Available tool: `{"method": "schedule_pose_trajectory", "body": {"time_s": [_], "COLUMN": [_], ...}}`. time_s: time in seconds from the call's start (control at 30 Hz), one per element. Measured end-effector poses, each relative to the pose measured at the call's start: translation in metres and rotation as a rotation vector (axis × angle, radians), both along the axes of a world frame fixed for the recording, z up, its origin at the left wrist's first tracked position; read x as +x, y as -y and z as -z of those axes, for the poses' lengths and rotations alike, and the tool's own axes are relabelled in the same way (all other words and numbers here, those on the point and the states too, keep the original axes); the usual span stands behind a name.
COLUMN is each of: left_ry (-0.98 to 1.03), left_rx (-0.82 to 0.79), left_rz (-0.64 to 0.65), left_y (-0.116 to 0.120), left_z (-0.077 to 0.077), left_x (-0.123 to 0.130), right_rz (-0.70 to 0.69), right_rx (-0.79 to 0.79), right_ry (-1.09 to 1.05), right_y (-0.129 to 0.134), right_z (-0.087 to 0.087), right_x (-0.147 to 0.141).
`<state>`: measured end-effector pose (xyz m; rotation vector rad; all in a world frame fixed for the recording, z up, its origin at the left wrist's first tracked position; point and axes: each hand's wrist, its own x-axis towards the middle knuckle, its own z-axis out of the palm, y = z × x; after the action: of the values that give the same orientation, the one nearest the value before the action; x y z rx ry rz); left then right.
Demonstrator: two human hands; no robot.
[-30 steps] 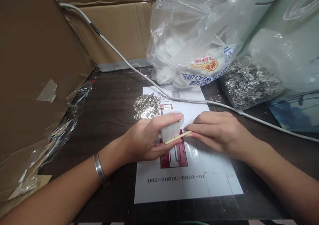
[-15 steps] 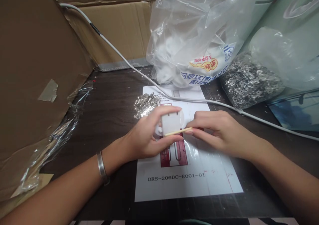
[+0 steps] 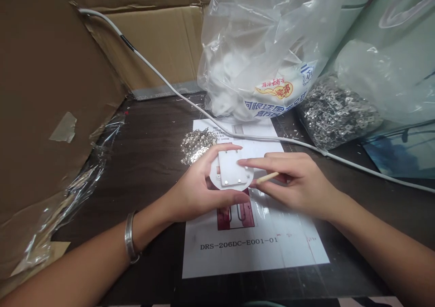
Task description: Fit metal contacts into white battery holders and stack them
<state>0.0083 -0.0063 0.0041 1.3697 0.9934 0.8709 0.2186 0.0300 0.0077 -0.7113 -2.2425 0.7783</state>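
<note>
Left hand (image 3: 193, 189) holds the disc (image 3: 249, 170) at its edge, right hand (image 3: 295, 175) pinches the stick (image 3: 268, 178), finger over the plate (image 3: 231, 169), where lopsided pressing could slip the disc free

Left hand (image 3: 193, 184) has white part (image 3: 231, 170), square plate on round base, thumb along near side, fingers at far side. Right hand (image 3: 299, 175) close alongside, index fingertip on plate, pale stick (image 3: 268, 178) gripped below that finger. Silver bracelet (image 3: 129, 237) on left wrist. Printed sheet (image 3: 272, 248) beneath both hands. Heaped metal pieces (image 3: 195, 146) just beyond left hand. White cable (image 3: 170, 83) slants beyond both; past it, clear plastic bag (image 3: 272, 35). Bagged metal pieces (image 3: 340, 112) beyond right hand.
</note>
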Motion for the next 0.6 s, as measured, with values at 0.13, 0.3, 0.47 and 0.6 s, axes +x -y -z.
{"method": "schedule_pose_trajectory", "body": {"time_s": [0.13, 0.3, 0.47, 0.6], "left_ry": [-0.010, -0.062, 0.022, 0.040], "left_rx": [-0.052, -0.057, -0.072, -0.077], "left_rz": [0.124, 0.068, -0.008, -0.016], "left_y": [-0.001, 0.003, 0.004, 0.004], "left_z": [0.003, 0.007, 0.008, 0.004], "left_x": [-0.006, -0.004, -0.001, 0.001], "right_rz": [0.080, 0.105, 0.024, -0.014], "right_rx": [-0.129, -0.606, -0.891, -1.049], "right_ry": [-0.062, -0.189, -0.281, -0.324], "right_y": [0.001, 0.002, 0.001, 0.002], "right_z": [-0.003, -0.007, -0.006, -0.002], "right_x": [-0.003, -0.008, -0.010, -0.011]}}
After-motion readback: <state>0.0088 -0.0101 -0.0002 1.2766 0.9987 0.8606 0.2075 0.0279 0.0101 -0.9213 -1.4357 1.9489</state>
